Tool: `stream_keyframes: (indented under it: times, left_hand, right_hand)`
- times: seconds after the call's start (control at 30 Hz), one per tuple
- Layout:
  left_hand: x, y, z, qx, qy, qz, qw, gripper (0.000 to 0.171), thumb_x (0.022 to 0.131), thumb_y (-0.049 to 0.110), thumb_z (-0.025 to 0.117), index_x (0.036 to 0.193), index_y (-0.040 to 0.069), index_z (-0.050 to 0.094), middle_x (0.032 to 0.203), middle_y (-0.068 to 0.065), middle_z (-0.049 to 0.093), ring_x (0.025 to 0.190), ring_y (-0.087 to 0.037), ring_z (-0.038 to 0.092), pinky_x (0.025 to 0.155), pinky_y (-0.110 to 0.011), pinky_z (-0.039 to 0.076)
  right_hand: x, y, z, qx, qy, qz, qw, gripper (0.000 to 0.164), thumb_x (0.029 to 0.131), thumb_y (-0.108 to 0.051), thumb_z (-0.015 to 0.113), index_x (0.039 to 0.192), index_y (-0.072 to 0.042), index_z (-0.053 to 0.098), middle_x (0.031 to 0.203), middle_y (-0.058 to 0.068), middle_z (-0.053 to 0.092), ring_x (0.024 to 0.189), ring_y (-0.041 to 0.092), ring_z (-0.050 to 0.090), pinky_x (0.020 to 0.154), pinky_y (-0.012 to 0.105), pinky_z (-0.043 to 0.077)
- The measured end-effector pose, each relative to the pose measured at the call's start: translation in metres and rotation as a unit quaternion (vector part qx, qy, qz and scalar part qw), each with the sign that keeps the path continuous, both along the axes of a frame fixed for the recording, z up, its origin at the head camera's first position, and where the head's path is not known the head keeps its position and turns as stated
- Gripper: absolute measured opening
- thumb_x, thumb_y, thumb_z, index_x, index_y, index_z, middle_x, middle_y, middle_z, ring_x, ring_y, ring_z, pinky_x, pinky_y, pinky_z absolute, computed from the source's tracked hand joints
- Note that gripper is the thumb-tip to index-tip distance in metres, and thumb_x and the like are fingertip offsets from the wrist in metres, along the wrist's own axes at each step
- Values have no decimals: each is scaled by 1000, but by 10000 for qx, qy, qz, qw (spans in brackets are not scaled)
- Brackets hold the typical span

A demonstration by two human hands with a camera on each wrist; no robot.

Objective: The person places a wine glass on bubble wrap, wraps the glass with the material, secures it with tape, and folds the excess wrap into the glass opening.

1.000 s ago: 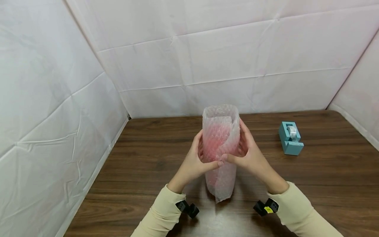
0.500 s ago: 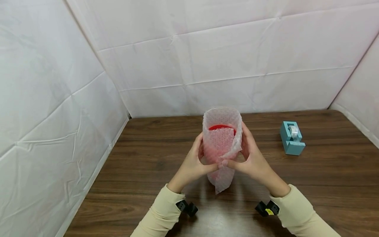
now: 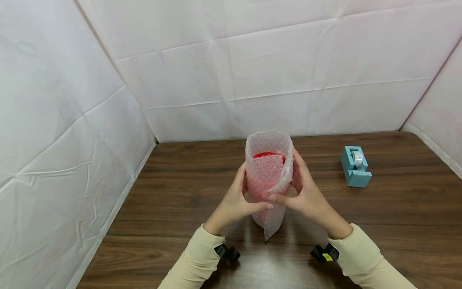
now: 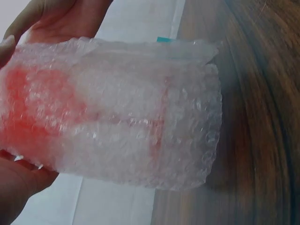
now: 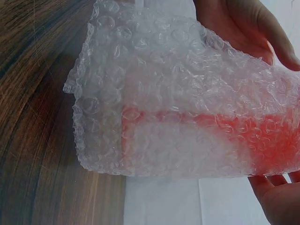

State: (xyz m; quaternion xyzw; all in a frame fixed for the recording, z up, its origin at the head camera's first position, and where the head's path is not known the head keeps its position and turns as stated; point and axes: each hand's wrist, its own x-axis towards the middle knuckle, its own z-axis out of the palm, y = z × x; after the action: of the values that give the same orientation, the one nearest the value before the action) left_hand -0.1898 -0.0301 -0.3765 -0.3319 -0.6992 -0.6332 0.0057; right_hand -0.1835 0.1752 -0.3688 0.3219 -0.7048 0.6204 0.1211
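Observation:
In the head view a roll of clear bubble wrap (image 3: 265, 182) surrounds a red stemmed goblet (image 3: 265, 154), whose rim shows inside the open top. Through the layers in the left wrist view, a red bowl, a thin stem and a flat foot are visible. My left hand (image 3: 234, 202) grips the bundle's left side, thumb across the front. Opposite it, my right hand (image 3: 308, 196) holds the right side, and its thumb presses near the wrap's overlapping edge. The two thumb tips lie close together. Most fingers are hidden behind the wrap. A pointed wrap corner hangs at the bottom front.
A light blue tape dispenser (image 3: 355, 166) with a roll of clear tape stands to the right on the dark wooden table (image 3: 180, 200). White sheet walls (image 3: 231, 68) enclose the table at the back and sides.
The bundle's top has tipped toward me since a second ago, so the red rim inside now shows. Over the last half second both hands have kept nearly the same hold.

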Motion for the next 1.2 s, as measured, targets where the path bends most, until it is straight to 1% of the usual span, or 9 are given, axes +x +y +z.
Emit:
stream_keyframes:
  times: [0.17,0.33,0.5,0.6,0.77,0.83,0.93,1.03,1.2]
  left_hand:
    - [0,0,0,11,-17,135,9999,103,72,-3,79,149,31,21,144,-2,41,129,-18,45,104,-36,42]
    - [0,0,1,100,68,125,9998,101,72,-6,79,148,30,23,142,-3,43,127,-19,47,103,-35,44]
    - [0,-1,2,195,117,124,9997,101,71,-7,78,149,25,22,140,-6,45,124,-22,49,101,-34,45]
    - [-1,-1,1,199,96,110,9997,102,71,-7,78,149,25,22,141,-6,44,125,-22,49,101,-34,45]
    - [-2,-2,0,190,106,114,9997,102,71,-7,78,149,28,22,141,-5,44,125,-20,49,101,-35,45]
    - [-2,-2,0,205,113,109,9997,102,71,-7,78,149,29,23,141,-4,45,125,-20,49,101,-35,45]
    - [-2,-2,0,223,130,88,9996,102,71,-8,78,148,29,23,140,-5,45,125,-20,49,100,-35,46]
    - [-2,-1,0,224,149,70,9996,101,71,-8,78,149,28,23,140,-6,45,124,-20,49,100,-35,46]
    - [-1,-1,0,206,187,48,9996,101,72,-7,78,149,27,23,141,-6,44,125,-20,49,100,-33,46]
  right_hand:
    - [0,0,0,12,133,2,9999,118,67,18,76,156,-18,7,153,20,25,129,5,43,99,14,40]
    - [1,4,0,83,449,62,9989,103,79,5,73,155,-12,6,153,16,27,132,7,42,102,17,39]
    - [-1,7,3,16,1335,-232,9908,80,89,-20,68,148,3,20,150,6,32,132,13,42,104,20,40]
    - [-3,5,5,-32,2339,-729,9695,68,88,-32,68,132,10,39,140,12,40,128,17,43,101,21,41]
    - [-6,-1,10,51,3892,-1526,9084,42,91,-35,65,102,3,51,116,20,46,121,16,46,101,21,40]
    - [-6,-4,13,83,4342,-1589,8866,34,93,-30,63,97,1,51,111,21,46,118,18,49,103,22,40]
    - [-5,-7,18,163,4807,-1509,8637,25,95,-23,60,97,1,54,107,22,47,118,21,50,105,25,40]
    - [-4,-7,19,399,5011,-1389,8532,23,96,-20,58,103,1,59,112,23,50,123,25,49,108,29,39]
    - [-7,-2,13,939,5018,-1330,8495,35,97,-22,56,127,-4,60,136,19,53,136,30,41,114,42,31]
